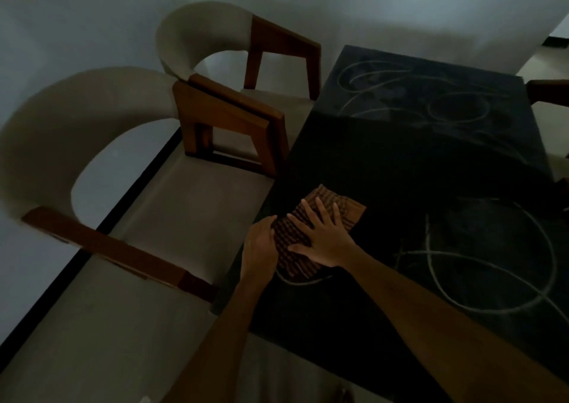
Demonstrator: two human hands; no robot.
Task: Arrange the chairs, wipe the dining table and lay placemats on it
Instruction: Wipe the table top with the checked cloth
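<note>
A brown checked cloth (345,207) lies folded on the dark dining table (431,162), near its left edge. My right hand (323,236) presses flat on the cloth with fingers spread. My left hand (258,248) rests at the cloth's left edge, fingers bent over it; whether it pinches the cloth is unclear. Two beige chairs with brown wooden arms stand along the table's left side: the near chair (92,131) and the far chair (209,33). Pale curved lines mark the tabletop.
A grey wall runs behind the chairs on the left. Part of another chair's wooden arm (548,91) shows at the right edge of the table. A black strip runs along the floor beside the wall.
</note>
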